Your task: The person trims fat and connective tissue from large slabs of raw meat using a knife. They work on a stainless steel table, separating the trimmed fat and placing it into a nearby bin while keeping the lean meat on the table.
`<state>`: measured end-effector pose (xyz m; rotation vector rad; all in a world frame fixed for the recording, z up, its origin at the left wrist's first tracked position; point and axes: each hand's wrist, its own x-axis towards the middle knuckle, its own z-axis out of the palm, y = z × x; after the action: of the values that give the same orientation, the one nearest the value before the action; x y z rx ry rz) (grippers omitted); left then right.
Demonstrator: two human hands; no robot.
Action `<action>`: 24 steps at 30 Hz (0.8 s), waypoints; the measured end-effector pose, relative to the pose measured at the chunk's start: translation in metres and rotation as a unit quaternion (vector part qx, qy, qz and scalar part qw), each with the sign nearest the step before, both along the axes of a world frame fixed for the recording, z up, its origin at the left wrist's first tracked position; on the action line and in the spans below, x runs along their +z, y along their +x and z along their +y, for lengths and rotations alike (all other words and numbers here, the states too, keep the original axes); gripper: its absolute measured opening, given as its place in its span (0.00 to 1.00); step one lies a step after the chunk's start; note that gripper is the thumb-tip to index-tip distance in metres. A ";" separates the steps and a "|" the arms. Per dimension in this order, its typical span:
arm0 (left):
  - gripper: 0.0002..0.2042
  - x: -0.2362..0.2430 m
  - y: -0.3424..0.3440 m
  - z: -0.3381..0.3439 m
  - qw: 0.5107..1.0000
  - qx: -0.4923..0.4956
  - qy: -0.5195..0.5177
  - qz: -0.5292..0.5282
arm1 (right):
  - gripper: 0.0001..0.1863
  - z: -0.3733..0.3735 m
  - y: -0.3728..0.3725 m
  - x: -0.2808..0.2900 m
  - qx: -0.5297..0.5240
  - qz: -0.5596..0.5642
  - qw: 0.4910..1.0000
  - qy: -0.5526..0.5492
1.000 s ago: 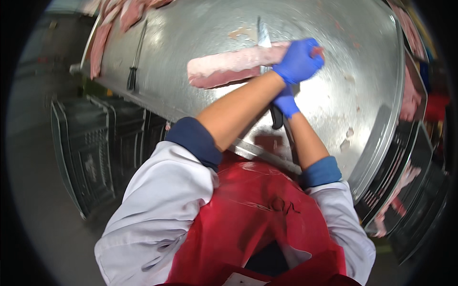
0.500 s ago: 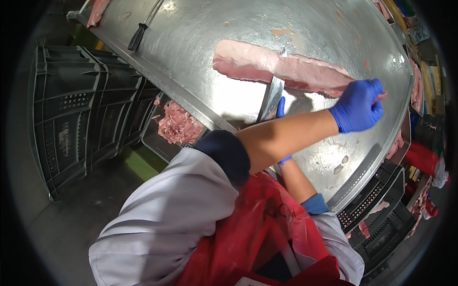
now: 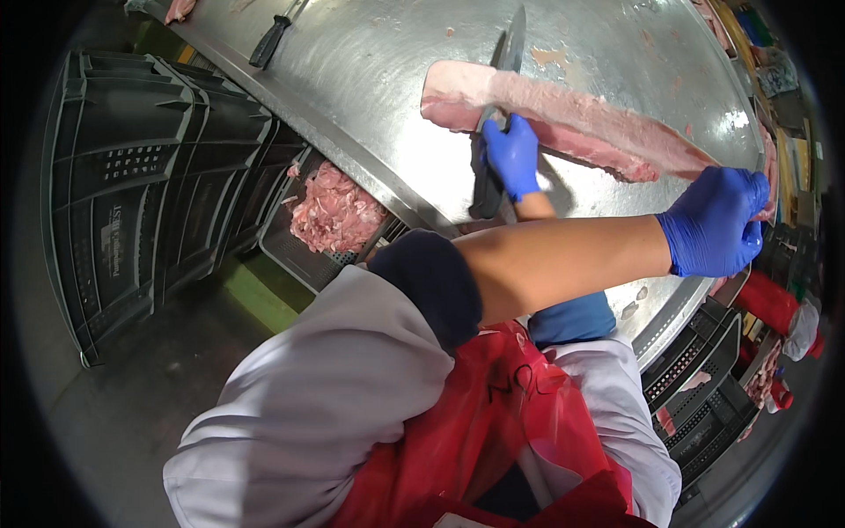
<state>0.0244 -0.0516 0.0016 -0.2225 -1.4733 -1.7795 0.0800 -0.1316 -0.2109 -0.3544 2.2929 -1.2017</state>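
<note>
A long slab of meat [image 3: 581, 110], pale on top and redder along its near side, lies across the steel table. My left hand [image 3: 717, 224], gloved in blue, is closed at its right end, with my left forearm crossing over my right one. Left of the middle, my right hand [image 3: 512, 157], also blue-gloved, grips a knife by its black handle [image 3: 486, 187]. The blade [image 3: 513, 44] crosses the slab, and its tip shows beyond the far edge. Meat hides the blade's middle; I cannot tell whether it lies under the slab or inside it.
A second black-handled tool [image 3: 270, 42] lies at the table's [image 3: 352, 88] left edge. Below that edge, a crate holds meat trimmings [image 3: 333, 211], beside tall dark crates [image 3: 123, 194]. More black crates [image 3: 704, 387] stand at the right, with further meat pieces around.
My left hand has moved right along with the slab's end. My right hand has come out from behind my left forearm, and the knife reaches farther past the slab's far edge.
</note>
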 end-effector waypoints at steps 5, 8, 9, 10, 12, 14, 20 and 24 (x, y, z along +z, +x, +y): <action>0.05 0.030 -0.006 -0.021 0.998 0.006 0.055 0.034 | 0.39 -0.034 0.092 0.015 -0.110 0.195 0.974 -0.021; 0.05 0.037 -0.004 -0.020 0.997 0.025 0.061 0.046 | 0.28 -0.030 0.011 0.001 0.077 0.076 0.994 -0.019; 0.05 0.039 -0.005 -0.020 0.996 0.032 0.064 0.049 | 0.26 -0.032 0.021 0.010 0.044 0.042 0.998 -0.026; 0.05 0.040 -0.009 -0.023 0.995 0.037 0.069 0.054 | 0.24 -0.038 0.043 0.022 0.016 0.009 0.999 -0.036; 0.06 0.050 -0.007 -0.032 0.994 0.052 0.073 0.055 | 0.22 -0.027 0.094 0.003 -0.001 0.082 0.994 -0.074; 0.06 0.059 -0.004 -0.038 0.995 0.062 0.064 0.053 | 0.20 -0.033 0.096 -0.007 0.022 0.127 0.987 -0.099; 0.07 0.089 -0.014 -0.028 0.994 0.069 0.029 0.082 | 0.29 -0.061 0.087 0.007 0.035 -0.012 0.997 -0.061; 0.04 0.128 -0.042 0.003 0.995 0.054 0.022 0.086 | 0.34 -0.052 0.093 -0.039 0.022 0.095 0.995 -0.009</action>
<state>-0.0173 -0.0484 0.1292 -0.2615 -1.2987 -1.6628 0.1727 -0.1840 -0.2503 -0.5442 2.4230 -1.2135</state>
